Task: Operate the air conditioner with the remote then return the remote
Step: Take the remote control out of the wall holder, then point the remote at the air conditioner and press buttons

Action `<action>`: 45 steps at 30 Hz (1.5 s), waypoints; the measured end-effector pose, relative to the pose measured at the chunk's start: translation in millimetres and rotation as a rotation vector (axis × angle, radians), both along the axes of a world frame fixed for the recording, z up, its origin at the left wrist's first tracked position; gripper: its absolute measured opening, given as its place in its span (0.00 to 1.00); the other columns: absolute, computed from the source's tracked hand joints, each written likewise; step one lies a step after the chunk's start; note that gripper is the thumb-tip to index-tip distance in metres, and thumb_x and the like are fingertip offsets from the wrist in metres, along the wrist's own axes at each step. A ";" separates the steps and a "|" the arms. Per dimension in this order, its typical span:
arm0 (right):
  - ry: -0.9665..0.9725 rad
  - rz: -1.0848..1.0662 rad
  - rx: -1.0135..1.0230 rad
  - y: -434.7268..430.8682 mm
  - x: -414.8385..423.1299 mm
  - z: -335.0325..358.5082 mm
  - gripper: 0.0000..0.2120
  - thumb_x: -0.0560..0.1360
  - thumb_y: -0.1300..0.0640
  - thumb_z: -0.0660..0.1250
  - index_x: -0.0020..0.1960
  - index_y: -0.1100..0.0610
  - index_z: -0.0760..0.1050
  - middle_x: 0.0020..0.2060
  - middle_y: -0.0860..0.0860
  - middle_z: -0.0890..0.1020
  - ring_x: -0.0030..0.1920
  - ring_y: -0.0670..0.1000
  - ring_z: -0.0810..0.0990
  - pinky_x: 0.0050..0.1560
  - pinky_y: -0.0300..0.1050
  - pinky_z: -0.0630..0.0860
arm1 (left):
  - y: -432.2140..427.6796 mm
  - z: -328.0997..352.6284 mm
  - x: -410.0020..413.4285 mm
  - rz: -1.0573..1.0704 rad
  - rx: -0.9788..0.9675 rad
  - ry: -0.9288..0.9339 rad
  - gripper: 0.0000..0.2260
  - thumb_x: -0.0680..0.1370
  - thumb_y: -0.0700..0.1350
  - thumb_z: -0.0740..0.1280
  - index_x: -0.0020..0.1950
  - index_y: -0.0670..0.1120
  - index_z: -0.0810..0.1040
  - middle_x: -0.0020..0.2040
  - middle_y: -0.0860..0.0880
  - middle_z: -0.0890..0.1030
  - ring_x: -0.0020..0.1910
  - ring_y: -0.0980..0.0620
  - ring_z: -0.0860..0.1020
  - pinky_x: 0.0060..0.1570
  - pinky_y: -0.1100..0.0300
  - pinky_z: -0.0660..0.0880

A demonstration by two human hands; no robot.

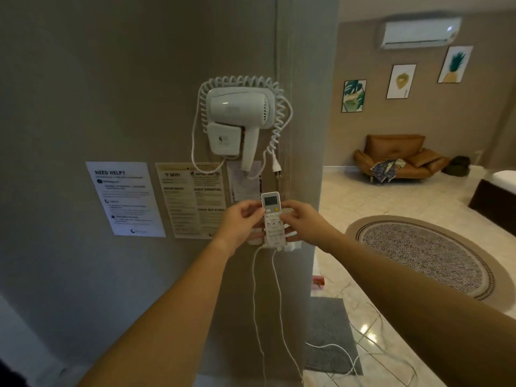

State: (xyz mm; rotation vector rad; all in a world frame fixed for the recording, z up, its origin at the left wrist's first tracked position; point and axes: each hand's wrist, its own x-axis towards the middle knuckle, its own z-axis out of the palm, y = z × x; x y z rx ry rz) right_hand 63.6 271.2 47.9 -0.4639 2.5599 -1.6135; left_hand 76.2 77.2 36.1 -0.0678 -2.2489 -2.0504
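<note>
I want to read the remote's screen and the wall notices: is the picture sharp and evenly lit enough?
Head view: dim, soft; the remote screen is blank grey, notices readable only in headings; wide-angle bends the wall edge; glare on the floor.

Both hands meet on a white remote (273, 219) that stands upright against the grey wall (83, 93): the left hand (240, 222) grips its left edge, the right hand (300, 222) its right edge. Above it hangs a white hair dryer (237, 113) with a coiled cord. Notices (125, 198) are stuck to the wall on the left. An air conditioner (418, 32) is mounted high on the far wall.
</note>
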 end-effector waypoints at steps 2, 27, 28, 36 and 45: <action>0.008 -0.015 -0.021 18.1 16.1 9.9 0.13 0.85 0.58 0.63 0.68 0.57 0.75 0.53 0.54 0.86 0.50 0.53 0.87 0.38 0.41 0.85 | 19.1 11.1 13.4 -0.028 0.028 0.005 0.07 0.84 0.39 0.69 0.61 0.47 0.82 0.59 0.44 0.87 0.53 0.45 0.88 0.53 0.42 0.87; 0.168 -0.236 -0.086 331.8 222.5 106.7 0.16 0.85 0.60 0.64 0.72 0.57 0.76 0.54 0.57 0.88 0.51 0.57 0.89 0.50 0.56 0.87 | 333.7 109.5 163.4 -0.283 0.019 0.209 0.11 0.85 0.43 0.69 0.68 0.46 0.82 0.52 0.50 0.89 0.47 0.51 0.89 0.40 0.57 0.87; 0.167 -0.249 -0.092 342.6 229.9 108.6 0.15 0.85 0.60 0.64 0.71 0.56 0.77 0.54 0.57 0.88 0.51 0.57 0.89 0.50 0.56 0.87 | 345.6 110.8 166.3 -0.295 0.018 0.211 0.11 0.85 0.43 0.69 0.67 0.46 0.82 0.52 0.49 0.89 0.48 0.50 0.89 0.40 0.56 0.88; 0.218 -0.394 -0.106 405.6 263.3 123.5 0.11 0.85 0.60 0.65 0.63 0.48 0.78 0.53 0.54 0.88 0.48 0.50 0.90 0.42 0.45 0.87 | 419.0 124.9 175.1 -0.431 0.049 0.241 0.08 0.85 0.45 0.70 0.63 0.49 0.84 0.54 0.49 0.89 0.52 0.48 0.89 0.46 0.47 0.88; 0.236 -0.519 -0.197 457.3 270.4 140.9 0.14 0.85 0.61 0.64 0.70 0.55 0.78 0.54 0.58 0.88 0.52 0.55 0.89 0.53 0.60 0.86 | 476.8 147.7 166.9 -0.580 0.112 0.261 0.15 0.83 0.44 0.71 0.70 0.46 0.83 0.56 0.45 0.89 0.49 0.50 0.89 0.44 0.51 0.88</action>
